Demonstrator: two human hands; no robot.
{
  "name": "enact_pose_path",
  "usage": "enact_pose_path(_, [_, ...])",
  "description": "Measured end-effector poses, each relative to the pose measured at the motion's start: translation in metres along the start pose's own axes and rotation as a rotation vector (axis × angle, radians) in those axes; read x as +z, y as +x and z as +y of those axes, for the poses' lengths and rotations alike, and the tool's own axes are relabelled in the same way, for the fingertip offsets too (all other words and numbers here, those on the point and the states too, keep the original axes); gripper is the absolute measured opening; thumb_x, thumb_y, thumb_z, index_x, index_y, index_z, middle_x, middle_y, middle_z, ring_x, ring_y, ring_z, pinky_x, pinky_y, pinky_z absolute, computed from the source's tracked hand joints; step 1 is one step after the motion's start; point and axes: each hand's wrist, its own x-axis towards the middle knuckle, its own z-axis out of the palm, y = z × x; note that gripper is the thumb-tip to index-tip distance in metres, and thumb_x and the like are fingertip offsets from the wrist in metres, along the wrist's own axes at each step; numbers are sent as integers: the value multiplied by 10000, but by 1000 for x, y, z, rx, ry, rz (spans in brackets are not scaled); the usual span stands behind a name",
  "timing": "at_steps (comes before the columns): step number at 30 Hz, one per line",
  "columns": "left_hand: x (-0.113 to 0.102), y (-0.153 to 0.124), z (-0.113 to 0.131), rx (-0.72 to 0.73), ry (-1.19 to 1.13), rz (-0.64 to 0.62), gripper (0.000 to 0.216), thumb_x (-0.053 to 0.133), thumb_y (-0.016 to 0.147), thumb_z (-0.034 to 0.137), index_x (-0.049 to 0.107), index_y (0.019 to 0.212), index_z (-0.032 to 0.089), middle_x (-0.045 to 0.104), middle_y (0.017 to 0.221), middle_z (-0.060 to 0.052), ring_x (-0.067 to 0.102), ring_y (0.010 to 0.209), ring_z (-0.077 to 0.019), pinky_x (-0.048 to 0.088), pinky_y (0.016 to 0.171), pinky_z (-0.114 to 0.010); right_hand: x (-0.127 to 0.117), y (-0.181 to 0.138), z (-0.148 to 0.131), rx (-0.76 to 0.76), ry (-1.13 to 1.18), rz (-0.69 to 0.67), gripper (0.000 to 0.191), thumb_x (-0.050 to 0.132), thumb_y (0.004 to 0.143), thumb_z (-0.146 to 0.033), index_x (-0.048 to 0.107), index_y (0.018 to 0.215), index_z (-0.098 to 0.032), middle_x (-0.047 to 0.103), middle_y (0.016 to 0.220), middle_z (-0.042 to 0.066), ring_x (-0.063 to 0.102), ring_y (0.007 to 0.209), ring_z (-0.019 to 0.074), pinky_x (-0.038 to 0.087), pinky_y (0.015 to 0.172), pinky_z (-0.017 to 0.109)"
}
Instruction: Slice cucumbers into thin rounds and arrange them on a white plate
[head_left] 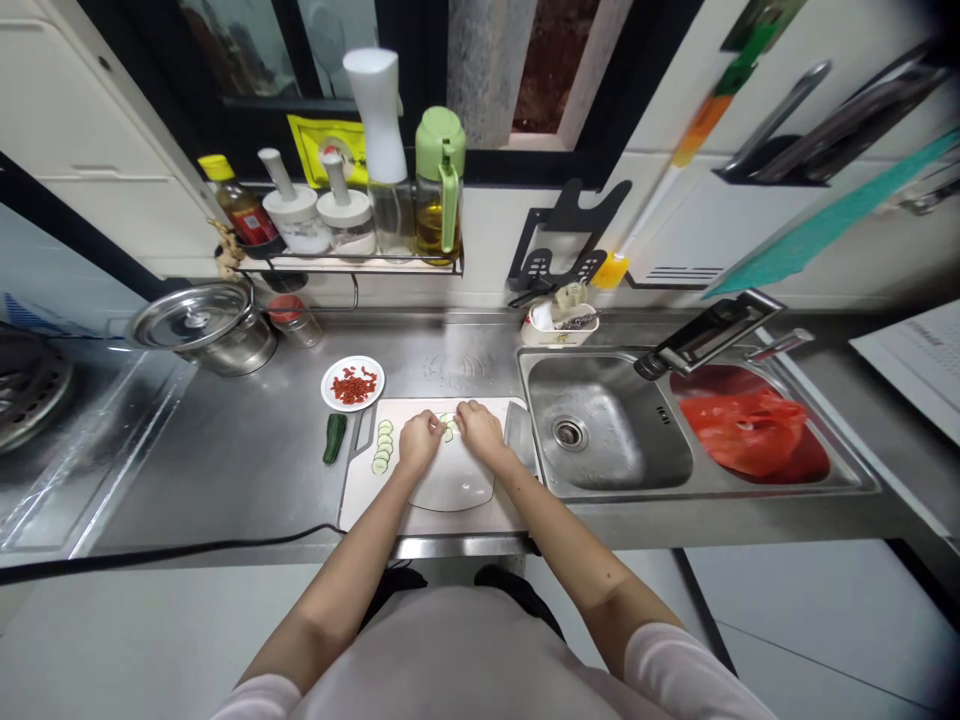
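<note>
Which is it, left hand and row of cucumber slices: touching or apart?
Apart: the head view shows a strip of white board between the left hand and the row of cucumber slices.

A window with a broad black frame (424,60) fills twelve o'clock, above a smooth white wall (487,230). Pale panelled walling (67,120) rises at ten. A narrow pale shelf with a black wire rail (345,264) hangs between ten and eleven. A brushed stainless-steel countertop (247,440), streaked with white reflected light towards nine, meets a double-basin steel sink (622,430) between three and four. Pale, plain floor (187,640) shows between seven and eight.
</note>
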Motion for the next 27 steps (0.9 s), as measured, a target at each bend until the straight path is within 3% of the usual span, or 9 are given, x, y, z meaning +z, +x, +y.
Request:
enact_pose_path(7, [2, 1, 4, -32, 37, -10, 133, 590, 813, 351, 626, 813, 222, 671, 804, -27, 597, 772, -177, 361, 663, -251, 5, -4, 1, 101, 15, -51, 220, 404, 963, -308, 525, 1110, -199, 578, 1110, 112, 534, 1027, 210, 394, 787, 291])
enact_pose_path(27, [1, 5, 6, -48, 81, -18, 132, 612, 788, 350, 623, 782, 219, 680, 817, -39, 606, 763, -181, 351, 628, -245, 7, -3, 3, 102, -6, -39, 206, 424, 957, -315, 547, 1075, -198, 601, 1075, 107, 553, 1013, 208, 395, 756, 279])
